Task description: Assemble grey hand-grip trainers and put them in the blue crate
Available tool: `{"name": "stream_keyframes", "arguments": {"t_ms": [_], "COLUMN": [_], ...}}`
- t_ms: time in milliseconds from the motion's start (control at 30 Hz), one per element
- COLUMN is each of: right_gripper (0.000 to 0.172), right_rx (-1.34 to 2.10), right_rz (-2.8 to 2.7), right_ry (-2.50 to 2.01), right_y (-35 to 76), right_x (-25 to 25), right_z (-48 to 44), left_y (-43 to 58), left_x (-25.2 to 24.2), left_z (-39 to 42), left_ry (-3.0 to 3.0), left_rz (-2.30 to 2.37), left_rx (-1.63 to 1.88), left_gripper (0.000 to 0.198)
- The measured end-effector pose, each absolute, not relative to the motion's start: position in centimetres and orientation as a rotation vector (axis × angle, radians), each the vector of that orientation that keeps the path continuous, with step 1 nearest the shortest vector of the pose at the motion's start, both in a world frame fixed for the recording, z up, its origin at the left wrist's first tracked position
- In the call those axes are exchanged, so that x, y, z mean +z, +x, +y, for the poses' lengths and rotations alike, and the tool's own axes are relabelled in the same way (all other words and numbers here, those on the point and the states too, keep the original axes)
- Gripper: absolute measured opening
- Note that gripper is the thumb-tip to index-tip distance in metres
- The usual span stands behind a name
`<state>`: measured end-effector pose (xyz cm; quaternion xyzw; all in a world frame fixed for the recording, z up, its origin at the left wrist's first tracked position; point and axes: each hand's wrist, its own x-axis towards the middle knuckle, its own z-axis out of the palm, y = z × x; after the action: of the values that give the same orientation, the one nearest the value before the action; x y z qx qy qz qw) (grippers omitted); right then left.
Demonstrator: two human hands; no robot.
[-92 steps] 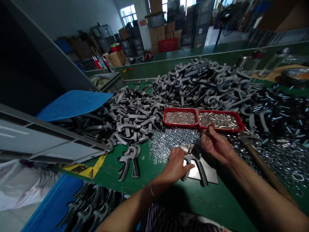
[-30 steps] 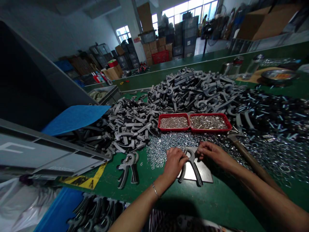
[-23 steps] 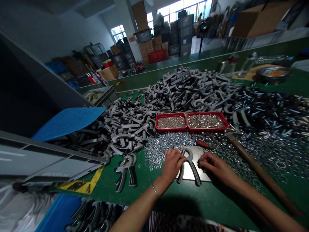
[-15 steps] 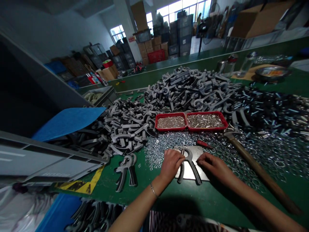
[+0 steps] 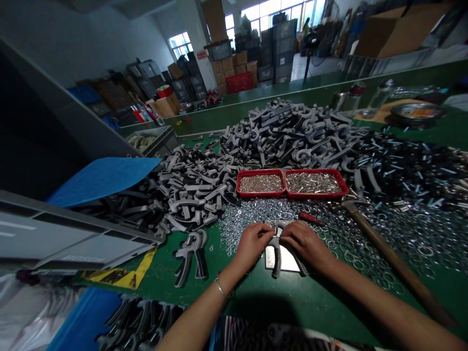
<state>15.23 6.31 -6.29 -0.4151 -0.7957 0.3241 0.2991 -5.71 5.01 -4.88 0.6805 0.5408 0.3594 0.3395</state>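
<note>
A grey hand grip strengthener (image 5: pixel 277 258) with black-lined handles and a small metal spring lies on a steel plate (image 5: pixel 269 258), its handles pointing towards me. My left hand (image 5: pixel 252 243) is closed, its thumb and fingers pinching the upper left of the strengthener beside the spring. Across the upper right of it, my right hand (image 5: pixel 305 241) is closed, fingertips pressed together at the spring. Whatever those fingertips hold is hidden. Left of my hands, a second hand grip strengthener (image 5: pixel 190 256) rests on the green bench.
Behind the plate stand two red trays (image 5: pixel 261 183) of small metal pins. Loose rings (image 5: pixel 252 214), a red-handled tool (image 5: pixel 310 218) and a hammer (image 5: pixel 387 251) lie around it. Grey handle parts (image 5: pixel 292 131) are heaped behind. A grey crate (image 5: pixel 91 239) stands at left.
My right hand has moved left from the plate's right side onto the strengthener, its fingertips now at the spring. My left hand keeps its pinch on the strengthener.
</note>
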Motion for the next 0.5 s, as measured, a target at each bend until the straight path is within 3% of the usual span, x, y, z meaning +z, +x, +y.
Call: {"name": "stream_keyframes", "arguments": {"t_ms": [367, 500], "right_gripper": [0.022, 0.035], "right_rx": [0.464, 0.609], "right_rz": [-2.407, -2.418], "right_ry": [-0.99, -0.91], "right_y": [15.2, 17.4], "right_x": [-7.3, -7.3], "right_z": [5.6, 5.2], "left_y": [-4.8, -4.6], "left_x": [-6.3, -6.5], "left_z": [3.7, 3.8], "left_ry": [2.194, 2.319], "left_rz": [1.538, 1.532], "left_rx": [0.733, 0.675], "left_gripper": [0.014, 0.017]}}
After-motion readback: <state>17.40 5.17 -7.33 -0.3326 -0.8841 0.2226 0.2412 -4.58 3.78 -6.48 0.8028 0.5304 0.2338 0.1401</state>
